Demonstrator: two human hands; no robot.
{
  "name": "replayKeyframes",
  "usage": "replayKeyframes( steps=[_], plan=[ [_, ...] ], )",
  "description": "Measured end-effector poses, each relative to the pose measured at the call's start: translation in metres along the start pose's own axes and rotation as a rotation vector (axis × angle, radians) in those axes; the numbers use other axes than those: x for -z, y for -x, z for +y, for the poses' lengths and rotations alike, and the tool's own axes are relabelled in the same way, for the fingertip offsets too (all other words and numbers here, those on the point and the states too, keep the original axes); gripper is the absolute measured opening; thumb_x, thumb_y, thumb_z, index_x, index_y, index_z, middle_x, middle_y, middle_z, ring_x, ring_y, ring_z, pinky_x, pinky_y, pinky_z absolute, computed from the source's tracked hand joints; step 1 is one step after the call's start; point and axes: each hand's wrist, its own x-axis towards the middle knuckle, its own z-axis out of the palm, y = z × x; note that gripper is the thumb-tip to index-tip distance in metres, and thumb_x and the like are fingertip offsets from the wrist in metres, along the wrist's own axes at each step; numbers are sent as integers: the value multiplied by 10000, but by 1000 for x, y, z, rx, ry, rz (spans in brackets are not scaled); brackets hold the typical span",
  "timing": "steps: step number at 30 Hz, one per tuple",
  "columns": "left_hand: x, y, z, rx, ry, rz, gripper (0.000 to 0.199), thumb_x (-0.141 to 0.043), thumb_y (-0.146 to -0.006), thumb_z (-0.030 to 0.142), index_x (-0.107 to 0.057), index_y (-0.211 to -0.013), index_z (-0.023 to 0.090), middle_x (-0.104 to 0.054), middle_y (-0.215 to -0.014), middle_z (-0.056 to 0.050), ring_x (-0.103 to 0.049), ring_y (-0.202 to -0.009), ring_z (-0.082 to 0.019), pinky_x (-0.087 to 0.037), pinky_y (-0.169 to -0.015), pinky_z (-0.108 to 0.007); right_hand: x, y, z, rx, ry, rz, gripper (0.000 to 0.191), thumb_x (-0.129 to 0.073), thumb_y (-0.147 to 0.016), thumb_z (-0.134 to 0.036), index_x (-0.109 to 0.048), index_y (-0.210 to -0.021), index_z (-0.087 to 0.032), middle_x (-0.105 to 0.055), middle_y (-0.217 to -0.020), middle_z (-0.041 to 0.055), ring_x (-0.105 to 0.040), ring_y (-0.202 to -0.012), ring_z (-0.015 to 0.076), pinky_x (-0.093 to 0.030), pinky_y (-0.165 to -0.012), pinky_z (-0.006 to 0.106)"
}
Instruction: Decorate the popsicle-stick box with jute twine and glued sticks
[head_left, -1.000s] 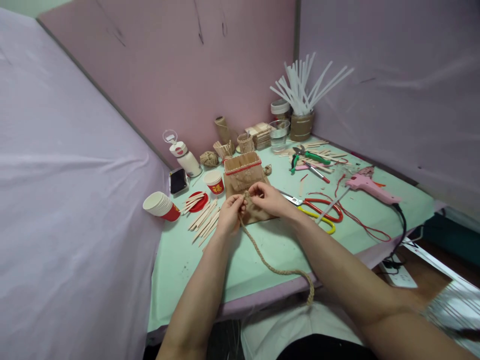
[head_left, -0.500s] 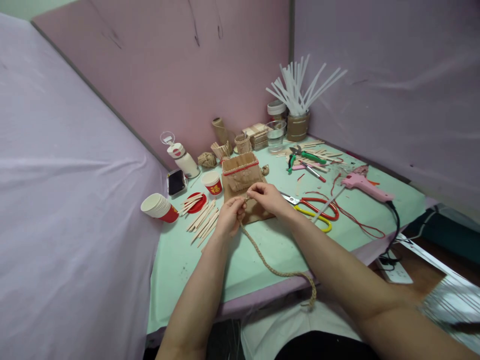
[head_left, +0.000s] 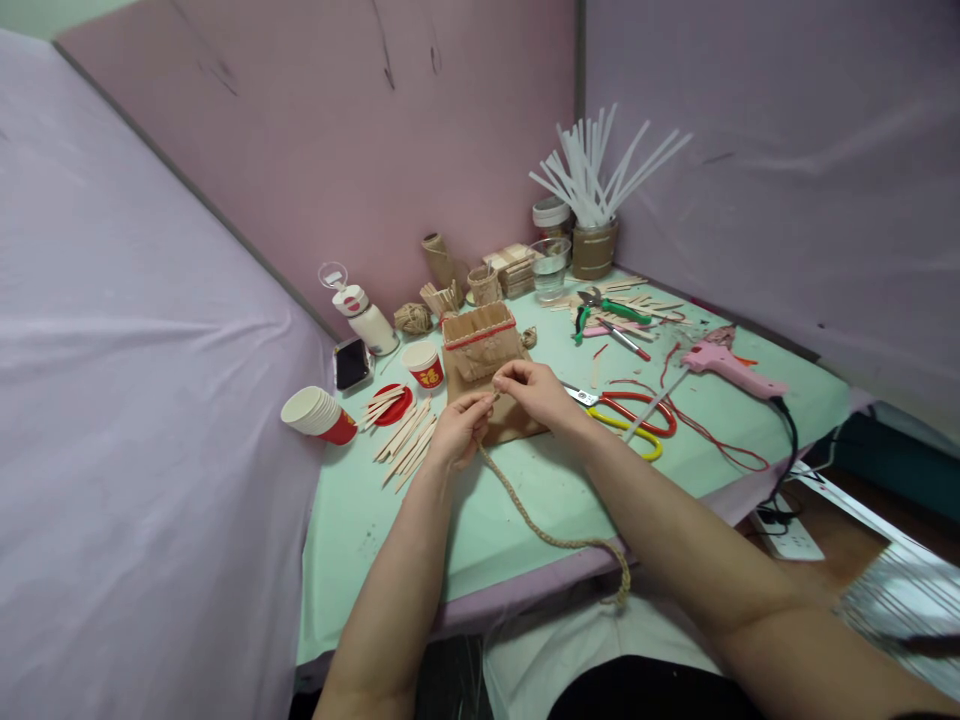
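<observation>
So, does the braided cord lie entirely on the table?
No, the braided cord crosses the near edge of the table, with its loose end beyond it.

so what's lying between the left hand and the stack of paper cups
In the head view, loose wooden sticks lie nearer the left hand, then a red disc bearing more sticks, nearer the paper cups.

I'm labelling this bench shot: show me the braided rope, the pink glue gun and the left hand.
Braided rope (head_left: 570, 544): head view, lower stretch on the table.
Pink glue gun (head_left: 739, 373): head view, body.
Left hand (head_left: 459, 427): head view, back.
</observation>
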Motion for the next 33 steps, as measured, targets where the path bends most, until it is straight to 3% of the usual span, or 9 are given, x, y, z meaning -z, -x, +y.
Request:
replayKeyframes(
  steps=[8,12,18,24,27,33],
  plan=[
    [-3,4,1,-55,-45,7,294,-743,-613,300,-648,-824,120,-463,-558,44,-262,-410,-5,-134,-404,-190,-1,1,-2,-53,-42,34,189,-573,-712,-342,-598,-701,-155,-547,-646,-21,-472,-621,106,-391,-630,242],
    [-7,6,5,-72,-33,-10,227,-700,-647,311,-610,-731,120,-488,-576,26,-280,-431,-14,-147,-411,-189,-1,2,-6,-62,-64,32,196,-577,-712,-349,-598,-714,-154,-548,-643,-21,-464,-610,102,-388,-623,241],
    [-3,2,-1,-86,-40,20,308,-750,-610,347,-610,-775,129,-447,-535,56,-227,-393,-1,-117,-400,-189,-1,2,-8,-43,-88,8,209,-604,-706,-360,-599,-707,-152,-568,-675,-11,-490,-642,108,-393,-640,241],
    [-4,3,0,-73,28,-11,290,-766,-598,301,-591,-756,132,-495,-565,41,-337,-446,-17,-205,-421,-159,1,-1,-3,28,-48,38,320,-444,-842,-395,-654,-907,-162,-589,-796,22,-457,-568,92,-397,-591,248],
    [-4,4,1,-73,41,-10,268,-763,-605,286,-603,-760,138,-541,-631,21,-429,-529,-40,-312,-485,-162,3,-1,-1,147,65,-14,277,-450,-844,-319,-660,-959,-180,-591,-935,41,-503,-620,91,-423,-670,263],
    [-4,3,1,-99,56,26,243,-761,-601,267,-632,-750,127,-524,-621,27,-438,-531,-42,-330,-513,-176,5,-1,2,139,176,-149,193,-498,-816,-268,-656,-872,-173,-641,-761,5,-552,-701,126,-419,-700,253]
  ],
)
